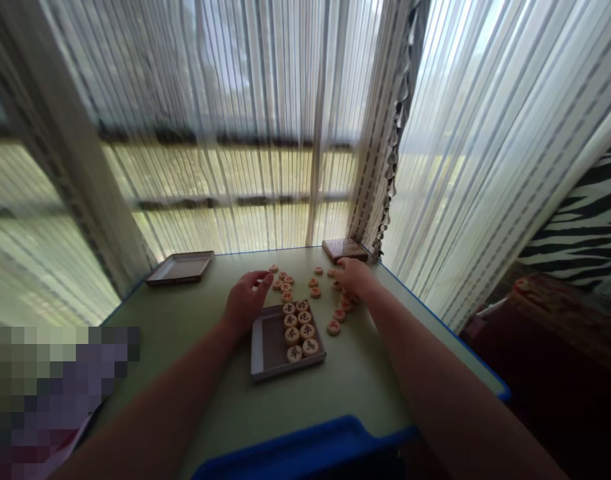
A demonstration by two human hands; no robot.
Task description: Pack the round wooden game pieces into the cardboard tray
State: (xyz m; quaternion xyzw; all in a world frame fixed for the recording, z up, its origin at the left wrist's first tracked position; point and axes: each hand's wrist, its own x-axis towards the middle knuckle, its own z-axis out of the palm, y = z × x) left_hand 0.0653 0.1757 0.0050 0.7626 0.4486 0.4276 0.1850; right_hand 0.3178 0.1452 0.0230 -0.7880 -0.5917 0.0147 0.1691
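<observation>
A shallow open box sits in the middle of the table, with round wooden Chinese chess pieces bearing black characters in two columns along its right side. My left hand is just beyond the box's far left corner, thumb and fingers apart, with nothing visible between them. Loose pieces with red characters lie beside its fingertips. Over at the right, my right hand reaches above more red-character pieces, its fingers spread. One fingertip is close to a piece; whether they touch, I cannot tell.
An empty box lid or tray lies at the table's far left. At the far right corner is a flat brown box. The pale green table has a blue edge, with striped curtains behind it.
</observation>
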